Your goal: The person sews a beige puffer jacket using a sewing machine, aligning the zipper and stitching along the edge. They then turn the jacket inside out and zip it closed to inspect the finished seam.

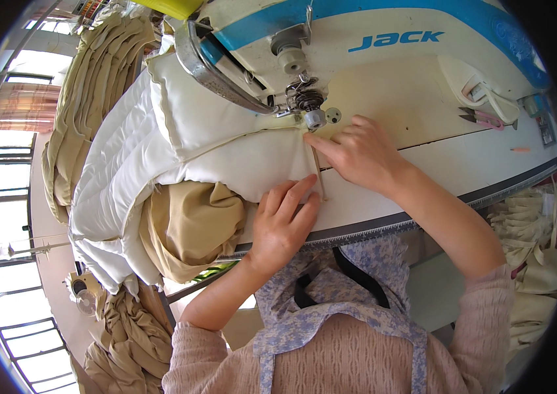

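Note:
A white padded fabric piece with a beige edge lies on the sewing machine's bed, its corner beneath the needle area. My right hand is just right of the needle, one digit stretched to the fabric's edge and the other fingers curled in. Nearer me, my left hand lies palm down with fingers spread, its fingertips on the fabric's right edge. Beige cloth bunches under the white padding, left of that hand. The white and blue sewing machine stands behind both hands.
Thread snips with pink handles and an orange pencil stub lie on the right of the table. A measuring tape strip runs along the front edge. Folded beige pieces are stacked at far left; more cloth sits at right.

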The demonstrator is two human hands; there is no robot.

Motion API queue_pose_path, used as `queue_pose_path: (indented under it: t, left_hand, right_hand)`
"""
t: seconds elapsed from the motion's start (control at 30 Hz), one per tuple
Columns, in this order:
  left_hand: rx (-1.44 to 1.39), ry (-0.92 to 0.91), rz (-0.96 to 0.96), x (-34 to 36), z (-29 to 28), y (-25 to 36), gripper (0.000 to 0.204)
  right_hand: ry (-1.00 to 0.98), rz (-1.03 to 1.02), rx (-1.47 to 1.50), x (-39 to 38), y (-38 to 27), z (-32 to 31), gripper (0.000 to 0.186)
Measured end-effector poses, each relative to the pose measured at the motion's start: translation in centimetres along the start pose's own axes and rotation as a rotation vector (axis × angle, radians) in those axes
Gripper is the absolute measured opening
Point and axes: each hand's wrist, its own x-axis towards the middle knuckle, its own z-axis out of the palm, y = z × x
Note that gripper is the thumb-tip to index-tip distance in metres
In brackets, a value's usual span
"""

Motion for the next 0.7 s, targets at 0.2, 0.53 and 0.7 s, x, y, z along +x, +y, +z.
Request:
queue_pose_path:
  t: [0.2, 0.53, 0.7]
  left_hand:
    - [-0.017, -0.001, 0.010, 0.1, 0.4, 0.3, 0.033]
    - [-0.024, 0.073, 0.065, 1.7, 1.4, -2.8, 0.030]
    - [-0.038, 0.084, 0.091, 2.8, 2.0, -4.3, 0.030]
  right_hand:
    - [0.008, 0.003, 0.003, -0.1, 0.0, -0.1, 0.032]
    - [0.006, 0.037, -0.044, 0.3, 0.3, 0.0, 0.040]
    - [0.052, 0.061, 0.002, 0.1, 0.5, 0.1, 0.032]
